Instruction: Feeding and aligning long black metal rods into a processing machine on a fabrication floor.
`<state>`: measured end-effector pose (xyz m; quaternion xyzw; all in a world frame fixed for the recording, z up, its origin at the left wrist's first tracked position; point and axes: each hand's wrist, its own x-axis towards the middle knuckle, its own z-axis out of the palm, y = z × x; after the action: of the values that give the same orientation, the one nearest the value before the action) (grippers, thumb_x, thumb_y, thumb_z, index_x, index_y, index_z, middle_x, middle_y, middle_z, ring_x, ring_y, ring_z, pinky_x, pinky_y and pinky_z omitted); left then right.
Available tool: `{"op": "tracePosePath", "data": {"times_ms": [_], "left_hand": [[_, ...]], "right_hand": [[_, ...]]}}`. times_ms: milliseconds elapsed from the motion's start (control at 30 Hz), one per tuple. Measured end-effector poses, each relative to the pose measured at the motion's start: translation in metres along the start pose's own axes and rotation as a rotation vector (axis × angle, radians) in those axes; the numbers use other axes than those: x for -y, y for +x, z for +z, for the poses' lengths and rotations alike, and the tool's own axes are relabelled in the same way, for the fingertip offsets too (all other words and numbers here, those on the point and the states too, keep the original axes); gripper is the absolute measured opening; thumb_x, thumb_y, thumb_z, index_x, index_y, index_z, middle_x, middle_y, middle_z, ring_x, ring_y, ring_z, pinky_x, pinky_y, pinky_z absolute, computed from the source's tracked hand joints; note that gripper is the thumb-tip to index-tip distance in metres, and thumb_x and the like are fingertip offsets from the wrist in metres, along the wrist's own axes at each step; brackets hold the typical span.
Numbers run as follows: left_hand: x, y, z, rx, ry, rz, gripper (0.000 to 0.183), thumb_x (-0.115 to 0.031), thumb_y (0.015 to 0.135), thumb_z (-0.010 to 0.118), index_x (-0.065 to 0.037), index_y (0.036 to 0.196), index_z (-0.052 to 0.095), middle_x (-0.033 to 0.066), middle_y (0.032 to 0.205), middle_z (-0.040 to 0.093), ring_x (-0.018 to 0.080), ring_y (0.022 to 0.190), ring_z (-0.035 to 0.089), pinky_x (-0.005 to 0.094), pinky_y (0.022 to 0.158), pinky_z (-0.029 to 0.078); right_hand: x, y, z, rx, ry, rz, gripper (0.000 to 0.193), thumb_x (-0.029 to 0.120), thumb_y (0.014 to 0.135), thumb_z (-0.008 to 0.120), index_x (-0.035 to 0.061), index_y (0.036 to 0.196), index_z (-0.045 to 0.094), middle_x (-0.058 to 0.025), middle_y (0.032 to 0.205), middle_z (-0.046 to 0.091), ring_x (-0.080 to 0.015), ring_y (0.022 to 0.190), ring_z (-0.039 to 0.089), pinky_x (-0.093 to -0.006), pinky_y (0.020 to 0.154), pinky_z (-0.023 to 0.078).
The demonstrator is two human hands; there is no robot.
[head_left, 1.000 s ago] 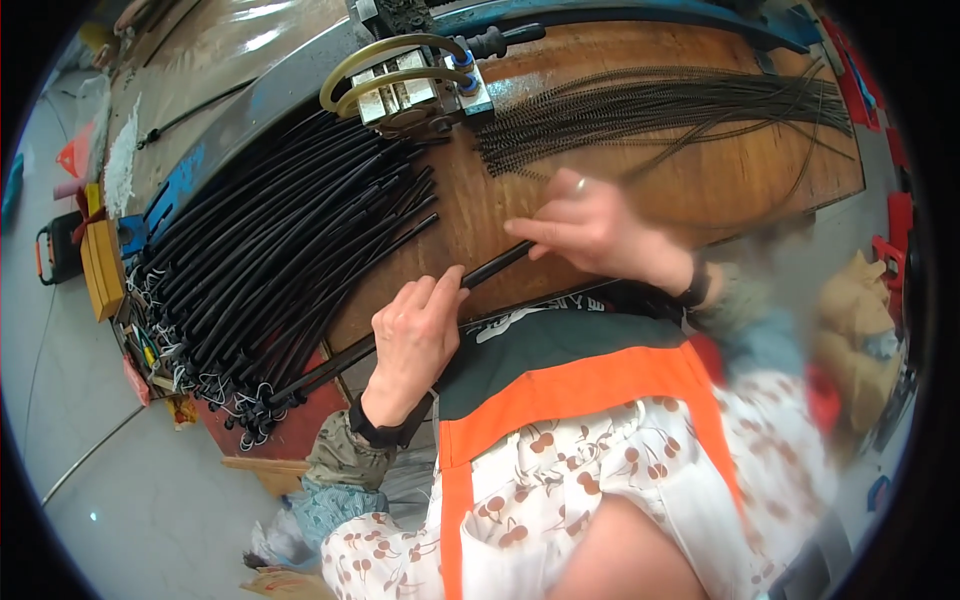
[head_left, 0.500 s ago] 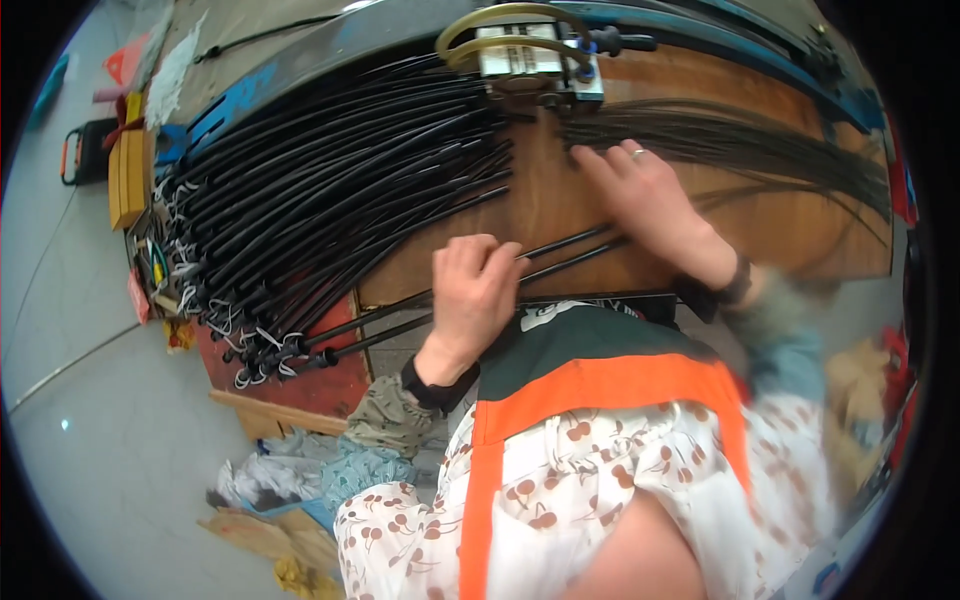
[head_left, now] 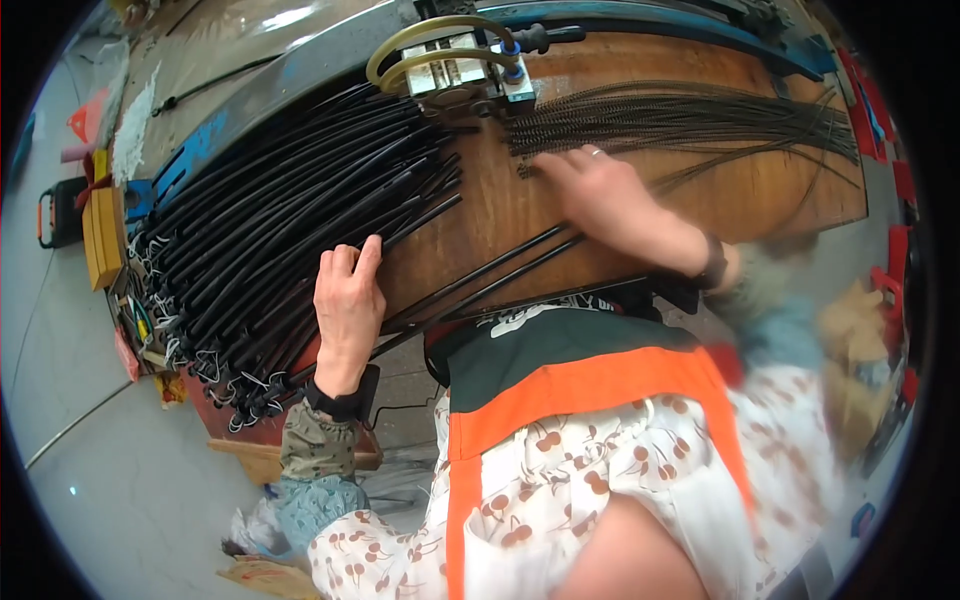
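Note:
My left hand [head_left: 348,300] lies over the front of a pile of black tubes [head_left: 300,200], fingers curled. One black tube [head_left: 425,220] runs out from beneath its fingertips. My right hand [head_left: 612,205] is at the left ends of a bundle of thin, dark coil springs [head_left: 680,120]. A short spring end shows at its fingertips, which look pinched; the thumb is hidden. Two separate black tubes [head_left: 500,270] slant along the table's front edge, their right ends close to my right wrist.
A metal clamp block [head_left: 450,75] with yellowish hoses stands at the back of the wooden table [head_left: 490,200]. Blue rails [head_left: 640,15] run behind it. White loops [head_left: 205,365] hang from the tubes' left ends. A yellow box [head_left: 102,238] is at the far left.
My left hand has left the two front tubes and moved left to the pile. My right hand stays by the spring ends. The whole view has shifted, with the table appearing further left.

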<state>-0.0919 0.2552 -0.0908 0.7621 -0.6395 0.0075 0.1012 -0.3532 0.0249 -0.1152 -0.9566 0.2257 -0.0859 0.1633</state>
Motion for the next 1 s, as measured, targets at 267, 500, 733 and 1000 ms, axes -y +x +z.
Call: {"op": "tracePosePath", "data": {"times_ms": [267,500,733,1000], "left_hand": [[-0.039,0.005,-0.012,0.052,-0.036,0.018,0.042,0.005,0.079,0.061,-0.009,0.118,0.065,0.0075,0.083,0.052,0.0256,0.079,0.054,0.0364,0.067,0.051],[-0.051,0.008,-0.006,0.061,-0.114,0.026,0.042,0.006,0.079,0.061,-0.009,0.118,0.065,0.0069,0.082,0.051,0.0248,0.079,0.054,0.0365,0.066,0.05],[-0.057,0.008,-0.009,0.054,-0.12,0.044,0.044,0.007,0.077,0.062,-0.008,0.118,0.065,0.0072,0.082,0.052,0.0247,0.078,0.054,0.0363,0.067,0.05],[-0.068,0.012,-0.019,0.048,-0.137,0.081,0.047,0.008,0.075,0.062,-0.006,0.12,0.065,0.0076,0.082,0.053,0.0254,0.078,0.054,0.0365,0.068,0.05]], "right_hand": [[-0.001,0.008,-0.02,0.167,0.817,0.321,0.036,0.009,0.084,0.065,0.002,0.119,0.06,-0.0167,0.094,0.071,-0.031,0.085,0.069,-0.036,0.075,0.055],[-0.004,0.001,-0.006,0.012,0.607,0.234,0.028,0.018,0.09,0.071,0.0031,0.112,0.061,-0.014,0.082,0.071,-0.0205,0.075,0.07,-0.0322,0.071,0.055],[0.01,-0.005,-0.005,-0.059,0.607,0.022,0.039,0.023,0.085,0.076,0.0088,0.119,0.066,-0.0133,0.09,0.073,-0.0273,0.081,0.071,-0.0377,0.07,0.056],[0.005,-0.008,0.006,-0.169,0.528,-0.068,0.029,0.033,0.082,0.076,0.0142,0.104,0.073,-0.0094,0.087,0.072,-0.0289,0.075,0.069,-0.0364,0.063,0.055]]}}
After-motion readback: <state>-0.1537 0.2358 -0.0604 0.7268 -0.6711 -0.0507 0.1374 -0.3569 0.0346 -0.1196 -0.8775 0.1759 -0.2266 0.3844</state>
